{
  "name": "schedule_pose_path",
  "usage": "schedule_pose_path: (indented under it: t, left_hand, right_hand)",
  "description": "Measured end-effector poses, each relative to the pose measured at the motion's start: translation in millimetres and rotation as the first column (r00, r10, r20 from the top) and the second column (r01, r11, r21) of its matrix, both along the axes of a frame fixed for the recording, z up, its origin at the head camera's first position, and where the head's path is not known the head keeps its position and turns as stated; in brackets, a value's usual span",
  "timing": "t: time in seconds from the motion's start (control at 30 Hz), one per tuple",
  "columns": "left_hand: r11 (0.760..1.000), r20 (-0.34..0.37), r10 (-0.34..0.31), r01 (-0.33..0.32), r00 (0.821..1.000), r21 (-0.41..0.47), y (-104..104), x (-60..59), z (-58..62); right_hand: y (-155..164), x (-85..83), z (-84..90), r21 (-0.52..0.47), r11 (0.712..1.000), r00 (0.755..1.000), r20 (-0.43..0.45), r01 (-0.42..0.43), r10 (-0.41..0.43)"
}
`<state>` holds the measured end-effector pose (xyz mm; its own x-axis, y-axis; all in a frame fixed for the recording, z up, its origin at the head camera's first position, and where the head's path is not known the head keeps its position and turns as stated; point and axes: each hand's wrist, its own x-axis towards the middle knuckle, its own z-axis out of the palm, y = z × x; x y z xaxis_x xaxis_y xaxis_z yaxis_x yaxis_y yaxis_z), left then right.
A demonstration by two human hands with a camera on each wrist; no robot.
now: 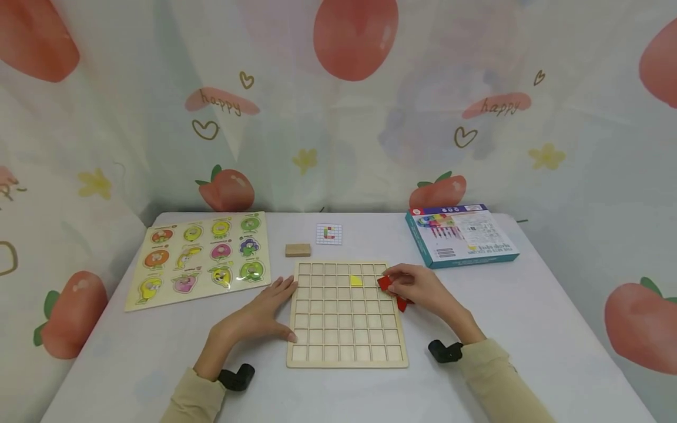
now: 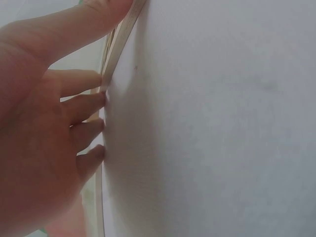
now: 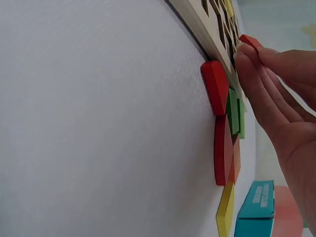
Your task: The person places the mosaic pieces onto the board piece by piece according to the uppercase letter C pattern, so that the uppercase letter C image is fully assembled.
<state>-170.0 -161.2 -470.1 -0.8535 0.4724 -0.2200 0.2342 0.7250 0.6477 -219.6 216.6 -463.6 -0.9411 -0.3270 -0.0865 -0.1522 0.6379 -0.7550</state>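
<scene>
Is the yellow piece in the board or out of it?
In. The head view shows the yellow piece sitting inside one little square of the wooden board, second row from the top.

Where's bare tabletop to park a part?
Free table: between left sleeve and right sleeve, nearside of grid board; left sleeve to fruit puzzle; right sleeve to box. Crowded: grid board's right edge, where loose pieces lie by right hand.
</scene>
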Motion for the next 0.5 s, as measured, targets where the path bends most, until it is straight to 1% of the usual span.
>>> schedule_pose_path:
  t: [0.3, 0.5]
  left_hand:
    - [1.0, 0.005, 0.015, -0.015, 1.0, 0.001, 1.4, -0.4, -1.1]
    - [1.0, 0.008, 0.017, -0.017, 1.0, 0.002, 2.8, -0.7, -2.4]
  right_hand:
    - [-33.7, -10.7, -3.6, -0.026, 0.999, 1.0, 0.019, 0.021, -0.021]
    - [-50.4, -15.8, -0.2, -0.012, 1.0, 1.0, 0.009, -0.008, 0.008]
